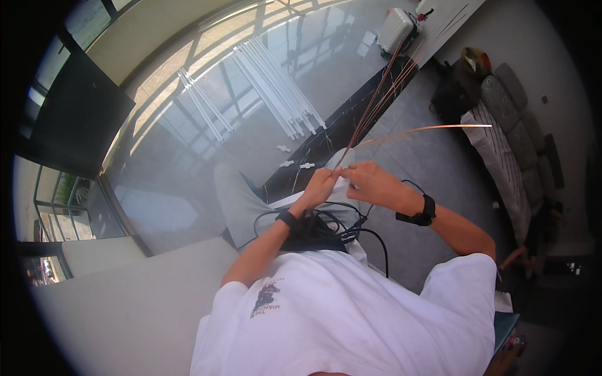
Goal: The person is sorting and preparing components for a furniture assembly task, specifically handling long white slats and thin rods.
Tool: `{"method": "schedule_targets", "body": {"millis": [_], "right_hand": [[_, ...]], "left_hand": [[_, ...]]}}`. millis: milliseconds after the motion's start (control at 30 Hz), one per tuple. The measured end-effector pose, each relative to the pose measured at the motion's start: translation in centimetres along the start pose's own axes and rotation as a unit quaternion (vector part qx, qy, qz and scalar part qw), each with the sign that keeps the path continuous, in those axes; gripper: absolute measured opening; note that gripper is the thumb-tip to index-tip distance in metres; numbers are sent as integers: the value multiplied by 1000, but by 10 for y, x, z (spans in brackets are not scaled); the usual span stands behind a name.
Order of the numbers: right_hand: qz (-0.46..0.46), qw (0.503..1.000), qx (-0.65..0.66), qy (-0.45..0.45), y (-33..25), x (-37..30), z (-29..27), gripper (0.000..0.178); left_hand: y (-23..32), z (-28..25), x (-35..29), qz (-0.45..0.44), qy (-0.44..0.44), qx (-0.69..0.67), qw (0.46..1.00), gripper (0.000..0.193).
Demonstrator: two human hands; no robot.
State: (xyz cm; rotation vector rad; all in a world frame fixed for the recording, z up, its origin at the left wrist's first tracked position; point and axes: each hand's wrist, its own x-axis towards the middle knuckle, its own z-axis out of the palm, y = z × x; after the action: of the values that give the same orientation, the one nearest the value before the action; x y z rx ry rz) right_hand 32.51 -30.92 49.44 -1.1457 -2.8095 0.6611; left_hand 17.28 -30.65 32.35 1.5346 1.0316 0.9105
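Note:
Several long, thin copper-coloured wires (378, 94) fan up and away to the right from between my hands. One copper wire (433, 127) bends off to the right, apart from the rest. The lower ends of the bundle are pinched in my closed left hand (321, 187). Right beside it, my right hand (380, 186) is closed too, its thumb and fingertips pinching at the same lower ends and meeting the left fingers. What lies inside the fingers is mostly hidden. Both hands are above my lap, and each wrist wears a black band (422, 212).
Black cables (351, 227) lie looped on my lap. White tubes (276, 84) and a smaller group of tubes (205, 106) rest on the shiny floor, near small white fittings (306, 166). A white suitcase (397, 29) stands far off; a grey sofa (509, 119) is at right.

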Motion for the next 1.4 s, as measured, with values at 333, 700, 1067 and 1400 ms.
{"method": "schedule_targets", "body": {"millis": [333, 700, 1067, 1400], "right_hand": [[-46, 965, 72, 249, -7, -15, -13, 23], [17, 934, 78, 349, 10, -48, -6, 17], [304, 858, -274, 311, 146, -173, 112, 14], [210, 911, 306, 179, 11, -24, 28, 31]], "left_hand": [[-4, -12, -2, -21, 48, -76, 996, 46], [-1, -17, -4, -36, 83, -58, 994, 54], [12, -16, -5, -23, 172, 0, 985, 50], [19, -4, -4, -7, 210, 101, 973, 50]]}}
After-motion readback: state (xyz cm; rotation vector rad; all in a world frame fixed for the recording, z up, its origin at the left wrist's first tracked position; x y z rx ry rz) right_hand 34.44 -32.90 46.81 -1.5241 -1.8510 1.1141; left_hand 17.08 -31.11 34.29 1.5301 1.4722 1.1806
